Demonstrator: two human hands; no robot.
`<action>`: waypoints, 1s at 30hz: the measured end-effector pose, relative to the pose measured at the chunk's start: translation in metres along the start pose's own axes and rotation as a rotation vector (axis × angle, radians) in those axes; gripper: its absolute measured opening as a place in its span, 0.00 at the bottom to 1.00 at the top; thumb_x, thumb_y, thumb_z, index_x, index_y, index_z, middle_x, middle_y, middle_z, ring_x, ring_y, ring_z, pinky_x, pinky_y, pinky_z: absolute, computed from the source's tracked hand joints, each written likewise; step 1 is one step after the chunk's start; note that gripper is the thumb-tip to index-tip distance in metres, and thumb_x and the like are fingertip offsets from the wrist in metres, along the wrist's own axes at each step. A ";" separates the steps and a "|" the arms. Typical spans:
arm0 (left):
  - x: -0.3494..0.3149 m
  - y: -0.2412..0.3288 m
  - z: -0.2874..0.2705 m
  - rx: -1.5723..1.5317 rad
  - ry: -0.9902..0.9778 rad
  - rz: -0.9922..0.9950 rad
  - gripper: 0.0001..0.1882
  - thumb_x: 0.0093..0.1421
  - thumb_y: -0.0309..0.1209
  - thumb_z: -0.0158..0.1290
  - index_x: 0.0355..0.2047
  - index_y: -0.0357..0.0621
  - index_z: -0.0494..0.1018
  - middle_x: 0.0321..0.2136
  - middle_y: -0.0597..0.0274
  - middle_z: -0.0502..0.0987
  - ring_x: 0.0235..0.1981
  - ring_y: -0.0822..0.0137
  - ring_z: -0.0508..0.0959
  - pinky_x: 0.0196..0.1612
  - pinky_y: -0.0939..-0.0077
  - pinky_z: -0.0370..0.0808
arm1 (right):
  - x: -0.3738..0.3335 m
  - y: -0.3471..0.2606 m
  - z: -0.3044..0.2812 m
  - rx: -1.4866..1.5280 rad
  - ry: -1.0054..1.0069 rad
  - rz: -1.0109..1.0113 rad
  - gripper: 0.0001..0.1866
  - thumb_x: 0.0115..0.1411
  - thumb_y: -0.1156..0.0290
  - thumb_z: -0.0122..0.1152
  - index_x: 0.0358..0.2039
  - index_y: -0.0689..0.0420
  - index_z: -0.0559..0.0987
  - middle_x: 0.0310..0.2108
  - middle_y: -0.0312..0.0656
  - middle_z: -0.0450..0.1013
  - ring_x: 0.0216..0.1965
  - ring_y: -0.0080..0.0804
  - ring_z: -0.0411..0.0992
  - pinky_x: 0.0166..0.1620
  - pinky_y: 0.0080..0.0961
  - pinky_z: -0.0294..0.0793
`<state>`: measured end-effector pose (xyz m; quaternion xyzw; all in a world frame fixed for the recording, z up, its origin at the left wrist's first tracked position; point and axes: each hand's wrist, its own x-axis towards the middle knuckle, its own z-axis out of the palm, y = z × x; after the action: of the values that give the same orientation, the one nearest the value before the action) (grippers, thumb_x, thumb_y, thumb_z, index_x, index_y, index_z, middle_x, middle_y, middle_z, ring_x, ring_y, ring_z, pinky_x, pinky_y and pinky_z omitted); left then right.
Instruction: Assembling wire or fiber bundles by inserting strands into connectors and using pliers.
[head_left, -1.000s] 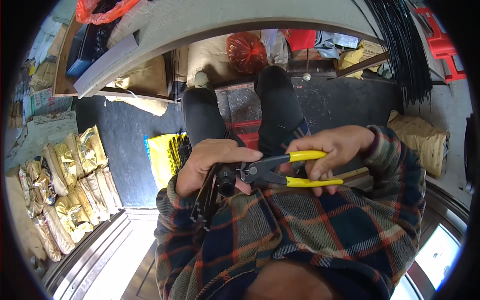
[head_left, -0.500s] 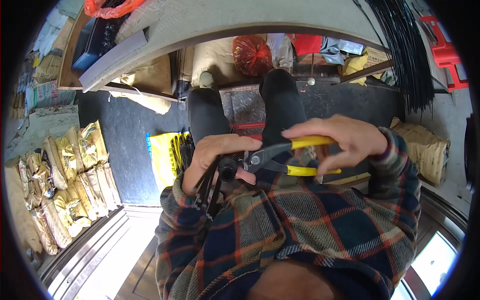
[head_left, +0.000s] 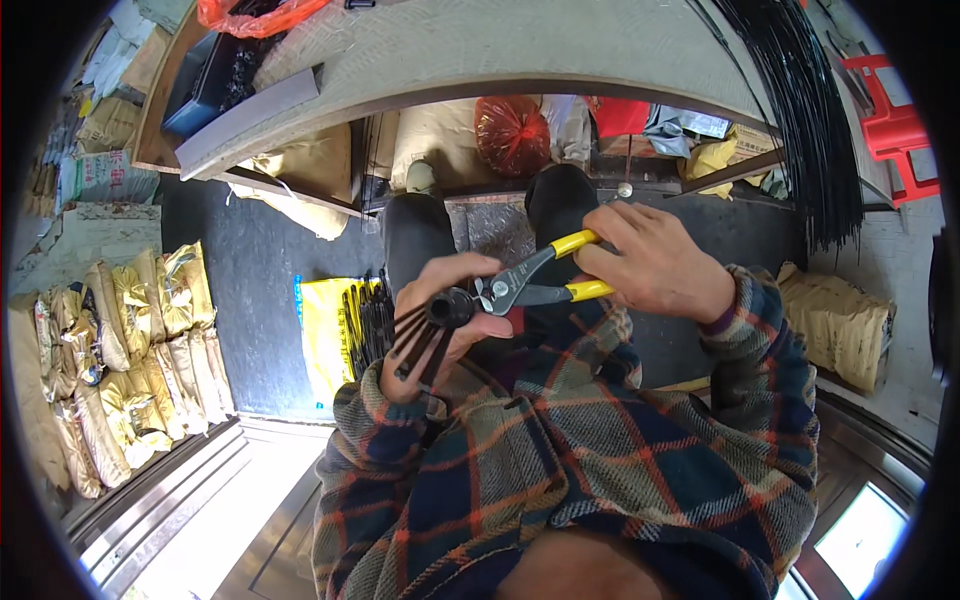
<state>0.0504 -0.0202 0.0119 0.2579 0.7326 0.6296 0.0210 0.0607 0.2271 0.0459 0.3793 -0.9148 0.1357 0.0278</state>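
My left hand [head_left: 432,275] grips a black piece with a round, hollow end [head_left: 437,311]. Several slim black rods [head_left: 418,350] spread from it toward my left wrist. In my right hand [head_left: 655,262] is a pair of cutting pliers [head_left: 508,284] with yellow handle grips, my fingers wrapped round the handles. The pliers' jaws point left and meet the right side of the black piece, between my left thumb and fingers. What exactly lies in the jaws is too small to make out.
A workbench [head_left: 500,60] spans the far side, with a bundle of long black rods [head_left: 815,130] hanging off its right end. Beneath sits a red plastic bag [head_left: 512,135]. Wrapped packages [head_left: 130,350] are stacked at left; a yellow bag [head_left: 325,320] lies nearer. A red stool [head_left: 890,110] stands far right.
The pliers' handles have come closer together and my right hand has closed further round them. The pliers have tilted, with their handles higher in view. The black piece has shifted slightly up and left.
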 end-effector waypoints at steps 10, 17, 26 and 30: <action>-0.001 -0.003 -0.010 -0.199 0.116 -0.183 0.38 0.49 0.16 0.50 0.57 0.41 0.43 0.29 0.59 0.70 0.31 0.71 0.73 0.37 0.79 0.70 | 0.024 -0.001 0.025 -0.191 0.362 0.000 0.12 0.47 0.69 0.58 0.35 0.53 0.75 0.45 0.42 0.67 0.44 0.32 0.68 0.51 0.35 0.63; 0.003 -0.001 -0.025 -0.016 -0.025 -0.301 0.43 0.52 0.16 0.47 0.61 0.48 0.33 0.36 0.41 0.75 0.31 0.67 0.77 0.37 0.75 0.73 | 0.056 0.002 0.027 -0.845 0.630 -0.080 0.21 0.56 0.58 0.48 0.51 0.43 0.68 0.56 0.22 0.55 0.58 0.18 0.53 0.62 0.41 0.41; 0.006 -0.005 -0.021 0.119 0.097 -0.126 0.41 0.51 0.16 0.49 0.61 0.40 0.40 0.19 0.65 0.73 0.24 0.77 0.73 0.34 0.82 0.71 | 0.036 -0.033 0.073 -0.380 0.583 0.168 0.15 0.49 0.66 0.57 0.39 0.47 0.74 0.50 0.31 0.62 0.53 0.29 0.61 0.61 0.47 0.37; 0.012 0.000 -0.021 0.081 0.131 -0.303 0.47 0.48 0.17 0.55 0.61 0.39 0.35 0.22 0.65 0.73 0.25 0.78 0.71 0.35 0.84 0.68 | 0.030 -0.021 0.061 -0.111 0.353 0.091 0.12 0.49 0.68 0.58 0.35 0.53 0.72 0.43 0.37 0.66 0.43 0.30 0.68 0.45 0.32 0.66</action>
<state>0.0320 -0.0348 0.0195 0.1036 0.7877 0.6046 0.0573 0.0568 0.1761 -0.0033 0.3059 -0.9180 0.1507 0.2026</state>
